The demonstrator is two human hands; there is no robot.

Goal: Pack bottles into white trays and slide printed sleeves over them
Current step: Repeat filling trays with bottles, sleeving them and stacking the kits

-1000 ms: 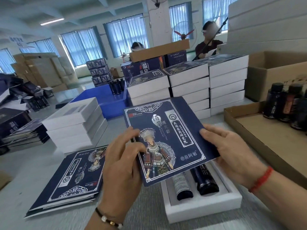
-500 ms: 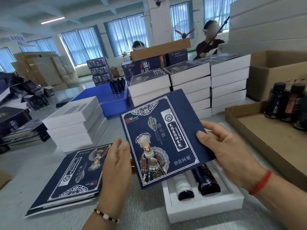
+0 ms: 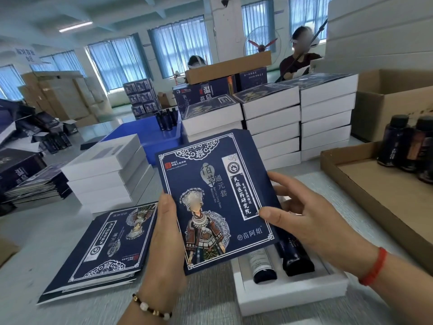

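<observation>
Grip on sleeve point(image 3: 218, 198) over bottle-filled tray point(image 3: 293, 294)

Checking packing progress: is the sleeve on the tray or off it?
Off. Both hands hold the printed sleeve above the white tray, whose two bottles still show.

Sleeve point(image 3: 218, 200) above tray point(image 3: 293, 299), bottles point(image 3: 296, 259) inside

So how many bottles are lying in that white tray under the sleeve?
2, side by side in the white tray: a light-labelled bottle on the left, a dark bottle right. The sleeve may hide more.
</observation>
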